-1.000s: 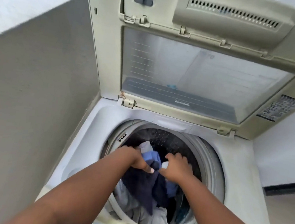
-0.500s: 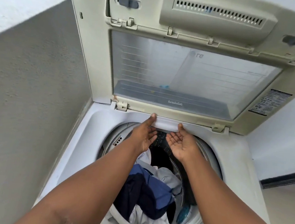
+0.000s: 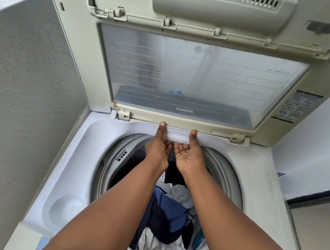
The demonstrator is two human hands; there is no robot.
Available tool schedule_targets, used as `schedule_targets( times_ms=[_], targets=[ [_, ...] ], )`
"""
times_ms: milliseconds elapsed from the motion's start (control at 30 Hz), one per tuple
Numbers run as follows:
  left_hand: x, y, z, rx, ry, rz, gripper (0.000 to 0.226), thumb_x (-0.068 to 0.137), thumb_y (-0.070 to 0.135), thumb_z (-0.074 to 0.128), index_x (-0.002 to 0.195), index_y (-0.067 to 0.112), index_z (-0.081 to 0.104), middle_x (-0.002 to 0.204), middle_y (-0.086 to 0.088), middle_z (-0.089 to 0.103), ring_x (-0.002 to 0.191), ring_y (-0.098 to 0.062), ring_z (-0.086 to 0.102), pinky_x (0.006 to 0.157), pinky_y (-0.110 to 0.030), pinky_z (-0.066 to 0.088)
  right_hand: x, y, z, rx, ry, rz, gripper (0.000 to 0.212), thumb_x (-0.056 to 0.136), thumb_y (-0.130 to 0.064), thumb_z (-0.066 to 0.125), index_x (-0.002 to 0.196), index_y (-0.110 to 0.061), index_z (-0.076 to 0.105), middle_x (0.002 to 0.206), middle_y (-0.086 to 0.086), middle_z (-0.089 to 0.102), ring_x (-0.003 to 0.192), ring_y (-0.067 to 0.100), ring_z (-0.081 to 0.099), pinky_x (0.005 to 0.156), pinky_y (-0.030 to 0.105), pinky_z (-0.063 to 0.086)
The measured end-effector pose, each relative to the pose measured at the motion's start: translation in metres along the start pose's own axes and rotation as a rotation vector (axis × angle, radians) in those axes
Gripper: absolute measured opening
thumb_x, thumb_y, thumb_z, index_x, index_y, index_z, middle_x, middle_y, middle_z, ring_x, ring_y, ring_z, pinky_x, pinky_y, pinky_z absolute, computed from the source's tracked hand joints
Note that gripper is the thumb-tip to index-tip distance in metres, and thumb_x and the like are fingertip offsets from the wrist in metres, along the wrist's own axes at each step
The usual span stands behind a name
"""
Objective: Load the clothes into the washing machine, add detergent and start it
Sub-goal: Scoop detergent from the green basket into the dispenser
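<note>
Now our left hand (image 3: pixel 158 150) and right hand (image 3: pixel 188 156) reach over the drum, palms open and holding nothing, fingertips touching the white drawer (image 3: pixel 178 136) under the raised lid (image 3: pixel 194 77). Soft, light clothes (image 3: pixel 170 215) already lie in the washer (image 3: pixel 72 168). We judge the stiff drawer wants pulling by its front lip, with free room toward us.

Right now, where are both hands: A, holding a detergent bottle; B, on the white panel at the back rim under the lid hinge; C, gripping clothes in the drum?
B: the left hand and right hand have thumbs on the white panel; the clothes lie loose below.
</note>
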State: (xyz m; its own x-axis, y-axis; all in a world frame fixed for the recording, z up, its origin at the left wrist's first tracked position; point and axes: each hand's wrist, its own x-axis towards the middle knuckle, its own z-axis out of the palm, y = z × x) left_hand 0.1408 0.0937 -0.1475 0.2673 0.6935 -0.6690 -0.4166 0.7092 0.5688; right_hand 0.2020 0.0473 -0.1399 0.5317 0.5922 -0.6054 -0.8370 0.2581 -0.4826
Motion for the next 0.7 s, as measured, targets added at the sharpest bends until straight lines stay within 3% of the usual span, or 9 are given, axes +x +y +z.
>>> schedule_targets(
  times_ms=[67, 167, 300, 367, 500, 700],
  targets=[
    [-0.004, -0.003, 0.003, -0.022, 0.01, 0.04, 0.04, 0.08, 0.043, 0.072, 0.097, 0.007, 0.063, 0.09, -0.01, 0.068, 0.072, -0.017, 0.066, 0.048, -0.018, 0.051, 0.001, 0.006, 0.0, -0.043, 0.022, -0.036, 0.027, 0.086, -0.035, 0.067, 0.101, -0.012, 0.063, 0.101, 0.01, 0.069, 0.101, 0.024, 0.065, 0.075, 0.026, 0.053],
    [-0.007, -0.011, 0.008, 0.002, 0.084, 0.107, 0.057, 0.077, 0.045, 0.075, 0.11, 0.002, 0.058, 0.098, -0.014, 0.07, 0.072, -0.021, 0.067, 0.054, -0.026, 0.054, 0.004, 0.019, -0.002, -0.108, 0.117, -0.101, 0.036, 0.077, -0.039, 0.076, 0.099, -0.011, 0.067, 0.1, 0.014, 0.073, 0.085, 0.025, 0.072, 0.065, 0.031, 0.058],
    [-0.008, -0.016, 0.011, 0.034, 0.154, 0.129, 0.063, 0.071, 0.054, 0.075, 0.111, 0.012, 0.051, 0.105, -0.008, 0.066, 0.082, -0.022, 0.067, 0.073, -0.036, 0.057, 0.007, 0.02, -0.005, -0.152, 0.15, -0.112, 0.05, 0.072, -0.04, 0.08, 0.108, -0.006, 0.067, 0.1, 0.016, 0.073, 0.083, 0.028, 0.073, 0.069, 0.036, 0.06],
    [-0.011, -0.011, 0.01, 0.052, 0.133, 0.124, 0.075, 0.07, 0.056, 0.075, 0.122, 0.009, 0.052, 0.112, -0.01, 0.066, 0.085, -0.021, 0.066, 0.07, -0.032, 0.056, 0.004, 0.015, -0.007, -0.16, 0.125, -0.105, 0.049, 0.075, -0.038, 0.078, 0.11, -0.007, 0.065, 0.101, 0.015, 0.073, 0.082, 0.026, 0.073, 0.066, 0.032, 0.06],
    [-0.014, -0.003, 0.003, 0.103, 0.07, 0.08, 0.069, 0.073, 0.053, 0.075, 0.12, 0.006, 0.058, 0.102, -0.009, 0.068, 0.078, -0.02, 0.067, 0.058, -0.026, 0.053, -0.002, 0.009, -0.011, -0.21, 0.073, -0.03, 0.054, 0.075, -0.042, 0.078, 0.115, -0.008, 0.063, 0.109, 0.016, 0.07, 0.094, 0.027, 0.071, 0.084, 0.036, 0.058],
    [-0.017, -0.003, -0.007, 0.149, 0.049, 0.072, 0.047, 0.077, 0.04, 0.076, 0.104, 0.005, 0.061, 0.096, -0.012, 0.065, 0.081, -0.025, 0.066, 0.076, -0.036, 0.057, -0.013, 0.002, -0.012, -0.239, 0.135, -0.032, 0.051, 0.078, -0.03, 0.077, 0.121, -0.011, 0.057, 0.112, 0.015, 0.068, 0.091, 0.026, 0.07, 0.054, 0.026, 0.057]
  ],
)
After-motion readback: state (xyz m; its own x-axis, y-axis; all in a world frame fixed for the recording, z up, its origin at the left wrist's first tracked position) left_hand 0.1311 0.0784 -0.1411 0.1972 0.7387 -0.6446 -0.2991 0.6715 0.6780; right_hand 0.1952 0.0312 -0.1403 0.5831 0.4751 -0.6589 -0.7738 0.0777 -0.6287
